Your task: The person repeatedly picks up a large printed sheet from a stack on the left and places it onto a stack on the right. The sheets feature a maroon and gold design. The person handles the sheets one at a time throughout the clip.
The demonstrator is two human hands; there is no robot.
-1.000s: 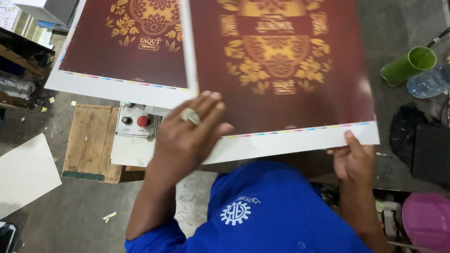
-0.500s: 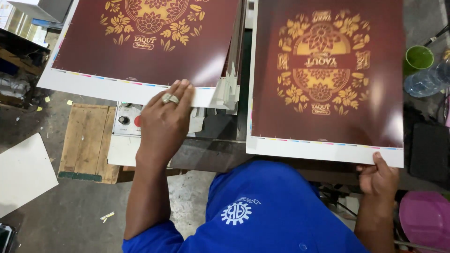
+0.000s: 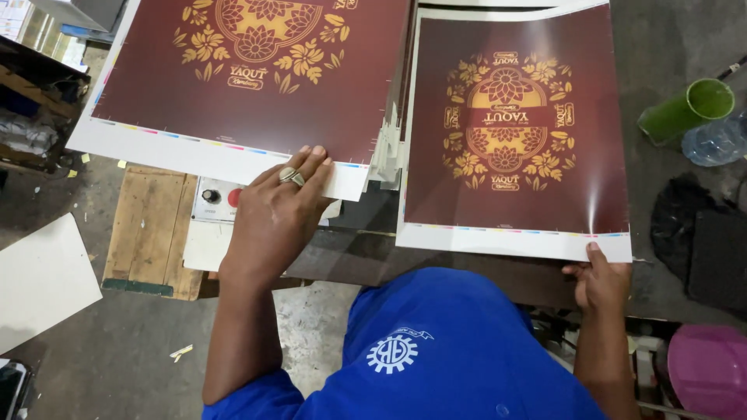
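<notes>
I am looking down at two maroon printed sheets with gold floral ornament. The stack of sheets (image 3: 257, 85) is filling the upper left of the frame, its white lower margin carrying a thin strip of small colour patches, its right edge fanning out in staggered corners. The single sheet (image 3: 517, 132) is lying in the upper right of the frame, just beside that stack, with the same colour strip along its white bottom border.

My left hand (image 3: 276, 214) is resting flat on the bottom margin of the stack, fingers (image 3: 311, 167) spread and extended, pressing rather than gripping; a ring is showing on one finger. My right hand (image 3: 599, 280) is pinching the lower right corner of the single sheet, thumb on top of the white border, the other fingers curling underneath out of sight.

A grey control box (image 3: 218, 198) with a red button is sitting below the stack, beside the left wrist. A green cup (image 3: 689, 109) is lying at the right edge, touching a clear plastic bottle (image 3: 720, 140). A pink tub (image 3: 708, 369) is occupying the lower right corner.
</notes>
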